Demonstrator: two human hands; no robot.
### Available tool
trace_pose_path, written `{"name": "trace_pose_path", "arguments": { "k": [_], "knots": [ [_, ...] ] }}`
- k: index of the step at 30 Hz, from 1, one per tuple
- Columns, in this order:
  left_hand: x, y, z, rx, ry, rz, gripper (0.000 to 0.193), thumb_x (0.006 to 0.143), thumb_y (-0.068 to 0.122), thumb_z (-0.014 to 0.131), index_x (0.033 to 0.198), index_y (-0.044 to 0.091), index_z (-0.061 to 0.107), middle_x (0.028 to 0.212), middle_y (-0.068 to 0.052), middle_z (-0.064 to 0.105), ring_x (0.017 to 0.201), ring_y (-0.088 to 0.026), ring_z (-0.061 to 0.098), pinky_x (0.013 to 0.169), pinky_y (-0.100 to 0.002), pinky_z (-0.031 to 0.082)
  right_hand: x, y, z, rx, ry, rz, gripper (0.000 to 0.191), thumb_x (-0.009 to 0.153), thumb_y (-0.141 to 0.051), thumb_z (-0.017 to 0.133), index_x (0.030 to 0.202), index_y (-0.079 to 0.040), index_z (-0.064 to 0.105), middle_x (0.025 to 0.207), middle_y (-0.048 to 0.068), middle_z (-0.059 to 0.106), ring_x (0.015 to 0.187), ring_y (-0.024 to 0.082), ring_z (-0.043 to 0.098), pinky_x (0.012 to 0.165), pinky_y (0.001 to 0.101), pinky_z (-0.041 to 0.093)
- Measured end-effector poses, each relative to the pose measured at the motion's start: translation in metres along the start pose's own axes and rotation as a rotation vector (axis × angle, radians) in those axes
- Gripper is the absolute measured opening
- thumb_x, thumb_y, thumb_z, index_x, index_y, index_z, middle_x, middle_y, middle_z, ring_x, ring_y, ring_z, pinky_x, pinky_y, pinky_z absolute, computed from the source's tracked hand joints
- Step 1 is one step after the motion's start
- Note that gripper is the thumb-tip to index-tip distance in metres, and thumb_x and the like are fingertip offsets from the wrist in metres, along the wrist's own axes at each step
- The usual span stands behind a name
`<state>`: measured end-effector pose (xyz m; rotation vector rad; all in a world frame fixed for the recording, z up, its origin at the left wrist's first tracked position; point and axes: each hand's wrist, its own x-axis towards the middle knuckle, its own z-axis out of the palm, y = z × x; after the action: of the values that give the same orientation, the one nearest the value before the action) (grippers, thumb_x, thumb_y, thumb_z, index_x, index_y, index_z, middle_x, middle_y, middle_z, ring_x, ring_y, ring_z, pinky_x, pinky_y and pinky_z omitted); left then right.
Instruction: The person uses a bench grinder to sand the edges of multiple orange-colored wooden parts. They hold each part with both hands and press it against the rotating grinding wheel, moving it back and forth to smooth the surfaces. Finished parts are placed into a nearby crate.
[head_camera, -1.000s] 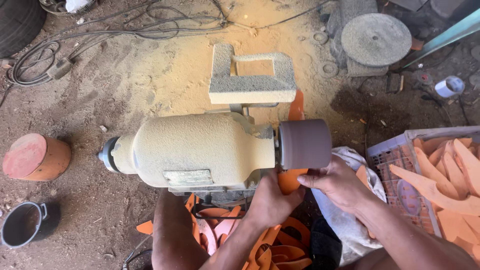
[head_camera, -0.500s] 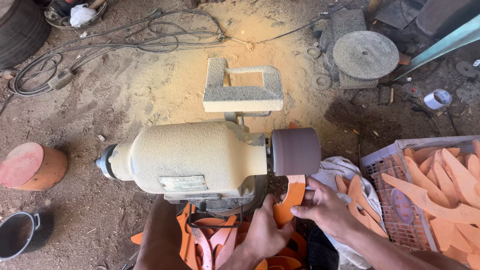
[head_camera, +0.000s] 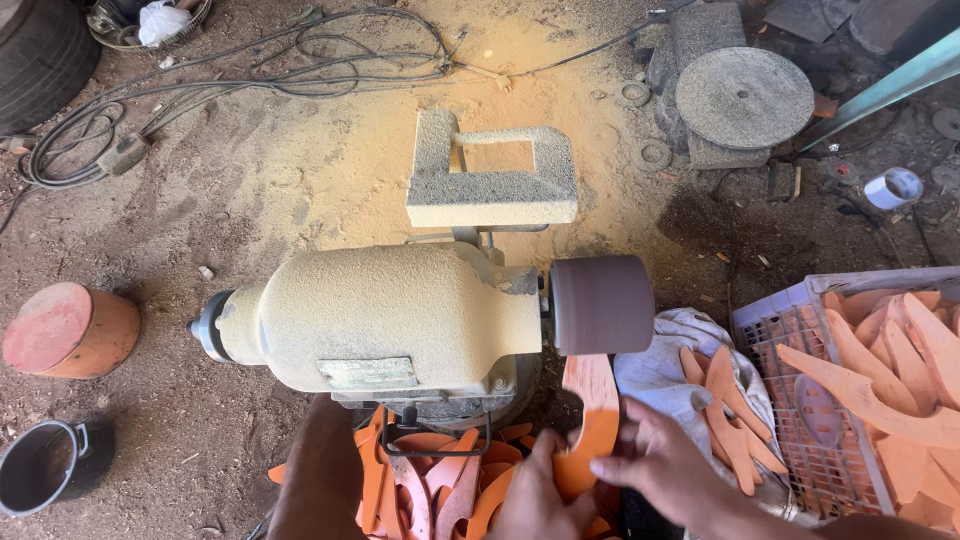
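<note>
Dirt floor (head_camera: 200, 230) coated with yellow sawdust, thickest behind the machine. Sander motor (head_camera: 390, 315), cream housing caked in dust, lies horizontal at frame centre. Dark sanding drum (head_camera: 602, 304) sits on its right shaft end. Dusty L-shaped block (head_camera: 490, 180) just behind the motor. Pale plastic crate (head_camera: 790, 330) at right, filled with orange wooden blanks (head_camera: 880, 390). White cloth (head_camera: 665, 370) between drum and crate, more orange pieces (head_camera: 725, 400) lying on it. Pile of orange cutouts (head_camera: 430, 490) under the motor, near a bare leg (head_camera: 320, 480). Round grey disc (head_camera: 744, 97) on a block at top right. Tangle of black cables (head_camera: 250, 75) at top left. Red-topped drum (head_camera: 65, 330) at left, black bucket (head_camera: 45, 465) below it. Small white cup (head_camera: 893, 187) at far right.

Orange wooden piece (head_camera: 592, 415): held upright just below the sanding drum, top end near the drum's underside; cannot tell if it touches. Left hand (head_camera: 535, 495) grips its lower end from the left. Right hand (head_camera: 665, 470) is blurred, fingers loosely spread and against the piece's right edge; cannot tell whether it is actually clamped on it.
</note>
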<state>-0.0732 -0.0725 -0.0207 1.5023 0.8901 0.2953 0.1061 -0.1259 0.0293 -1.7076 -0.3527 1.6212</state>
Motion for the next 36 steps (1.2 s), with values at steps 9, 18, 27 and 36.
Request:
{"name": "trace_pose_path", "arguments": {
  "k": [9, 18, 27, 36],
  "knots": [
    [0.052, 0.081, -0.022, 0.025, 0.032, 0.114, 0.06, 0.078, 0.008, 0.074, 0.131, -0.007, 0.05, 0.103, -0.022, 0.074, 0.096, -0.026, 0.076, 0.084, -0.035, 0.06, 0.031, -0.05, -0.019, 0.03, 0.072, -0.306, 0.048, 0.079, 0.01, 0.068, 0.125, -0.001, 0.064, 0.107, 0.013, 0.074, 0.1, 0.025, 0.069, 0.097, 0.0432, 0.055],
    [0.042, 0.067, -0.011, 0.142, 0.002, 0.022, 0.043, 0.084, 0.011, 0.071, 0.114, -0.01, 0.048, 0.085, -0.027, 0.072, 0.082, -0.034, 0.078, 0.071, -0.038, 0.062, 0.034, -0.031, -0.021, -0.002, 0.055, -0.281, 0.058, 0.077, 0.012, 0.065, 0.131, -0.007, 0.061, 0.103, 0.017, 0.076, 0.098, 0.025, 0.072, 0.098, 0.0445, 0.058],
    [0.021, -0.009, 0.019, 0.08, -0.025, 0.086, 0.041, 0.085, 0.01, 0.073, 0.111, -0.007, 0.047, 0.083, -0.028, 0.072, 0.078, -0.037, 0.077, 0.069, -0.041, 0.062, 0.025, 0.007, -0.026, -0.024, 0.022, -0.079, 0.065, 0.084, 0.004, 0.07, 0.144, -0.007, 0.046, 0.111, 0.019, 0.079, 0.111, 0.028, 0.076, 0.105, 0.0451, 0.056],
    [0.002, -0.114, 0.054, 0.018, -0.028, 0.009, 0.061, 0.076, 0.021, 0.09, 0.119, 0.003, 0.05, 0.101, -0.023, 0.076, 0.106, -0.034, 0.078, 0.093, -0.039, 0.058, 0.024, 0.07, -0.024, 0.102, -0.144, -0.056, 0.079, 0.08, 0.006, 0.07, 0.153, -0.006, 0.043, 0.117, 0.023, 0.077, 0.114, 0.031, 0.077, 0.103, 0.0445, 0.058]
  ]
}}
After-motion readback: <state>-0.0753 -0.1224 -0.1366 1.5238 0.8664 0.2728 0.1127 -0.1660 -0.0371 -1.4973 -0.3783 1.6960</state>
